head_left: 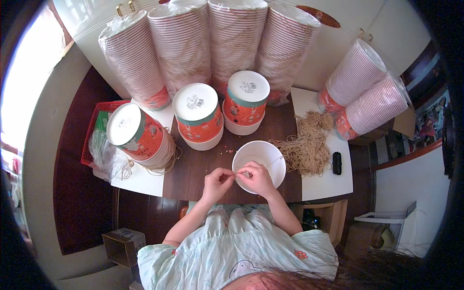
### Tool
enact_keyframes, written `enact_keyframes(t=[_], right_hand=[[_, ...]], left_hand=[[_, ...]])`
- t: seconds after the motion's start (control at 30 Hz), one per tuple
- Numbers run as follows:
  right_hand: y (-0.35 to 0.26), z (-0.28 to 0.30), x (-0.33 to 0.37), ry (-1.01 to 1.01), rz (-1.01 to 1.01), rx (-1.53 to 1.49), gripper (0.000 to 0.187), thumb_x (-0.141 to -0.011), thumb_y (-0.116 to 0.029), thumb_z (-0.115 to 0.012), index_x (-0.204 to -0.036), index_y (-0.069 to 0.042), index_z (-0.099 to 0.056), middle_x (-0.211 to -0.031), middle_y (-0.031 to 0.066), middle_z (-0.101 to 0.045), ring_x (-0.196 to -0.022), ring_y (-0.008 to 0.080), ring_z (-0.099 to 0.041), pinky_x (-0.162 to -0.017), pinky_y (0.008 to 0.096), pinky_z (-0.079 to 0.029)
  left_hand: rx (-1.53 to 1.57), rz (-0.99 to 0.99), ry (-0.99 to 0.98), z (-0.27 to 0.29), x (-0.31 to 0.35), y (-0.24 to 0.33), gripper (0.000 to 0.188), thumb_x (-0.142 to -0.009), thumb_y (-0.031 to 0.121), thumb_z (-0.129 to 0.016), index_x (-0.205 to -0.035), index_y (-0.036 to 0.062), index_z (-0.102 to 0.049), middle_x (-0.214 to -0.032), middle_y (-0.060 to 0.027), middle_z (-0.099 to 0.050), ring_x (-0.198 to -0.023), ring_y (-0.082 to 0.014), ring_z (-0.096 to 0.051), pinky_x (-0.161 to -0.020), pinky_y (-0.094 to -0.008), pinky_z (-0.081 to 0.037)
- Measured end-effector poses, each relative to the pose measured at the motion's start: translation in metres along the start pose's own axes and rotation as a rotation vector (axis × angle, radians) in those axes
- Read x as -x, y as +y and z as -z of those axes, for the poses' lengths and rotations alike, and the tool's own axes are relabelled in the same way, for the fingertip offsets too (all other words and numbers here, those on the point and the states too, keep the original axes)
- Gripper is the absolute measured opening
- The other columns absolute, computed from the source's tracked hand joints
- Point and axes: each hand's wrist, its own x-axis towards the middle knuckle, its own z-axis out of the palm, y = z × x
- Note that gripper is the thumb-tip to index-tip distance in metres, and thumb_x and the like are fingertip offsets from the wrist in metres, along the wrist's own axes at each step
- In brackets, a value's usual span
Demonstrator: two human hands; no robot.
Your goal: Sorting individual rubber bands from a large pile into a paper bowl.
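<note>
A white paper bucket (273,179) stands mouth up in front of me at the table's near edge. My left hand (218,184) is closed in a pinch just outside the bucket's left rim. Over the bucket's mouth, my right hand (257,179) also pinches, and its fingertips meet those of the left. A thin strand of tan twine (274,161) shows between my right hand and the bucket's right side. The bit of twine between the fingertips is very small and mostly covered by the fingers. A heap of tan twine (311,145) lies right of the bucket.
Upside-down orange buckets (197,121) stand in stacks at middle and left. Tall wrapped bucket stacks (181,48) line the back, with further wrapped stacks (355,72) at the right. A small black object (337,163) lies at the right edge. A red basket (89,140) sits far left.
</note>
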Motion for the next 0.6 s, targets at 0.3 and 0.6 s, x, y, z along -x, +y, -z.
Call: enact_keyframes(t=[0.3,0.6], right_hand=[[-0.007,0.006,0.005,-0.018,-0.116,-0.119,0.023,-0.067,-0.013,-0.07,-0.085,-0.007,-0.058,-0.071,0.0041,-0.055,-0.05,0.0128,-0.048,-0.046,0.0247,-0.039],[-0.014,0.01,0.004,-0.021,0.125,-0.094,0.017,-0.071,-0.009,-0.068,-0.086,-0.009,-0.061,-0.07,0.0028,-0.053,-0.061,0.0143,-0.053,-0.053,0.0254,-0.043]], left_hand=[[0.696,0.245,-0.141,0.007,-0.006,-0.002,0.015,-0.079,0.0,-0.058,-0.089,0.0056,-0.048,-0.083,-0.002,-0.058,-0.077,-0.0078,-0.055,-0.068,-0.019,-0.043],[0.784,0.27,-0.206,0.006,-0.008,0.005,0.017,-0.079,0.0,-0.058,-0.091,0.0056,-0.048,-0.084,-0.0023,-0.058,-0.078,-0.0087,-0.055,-0.07,-0.0198,-0.043]])
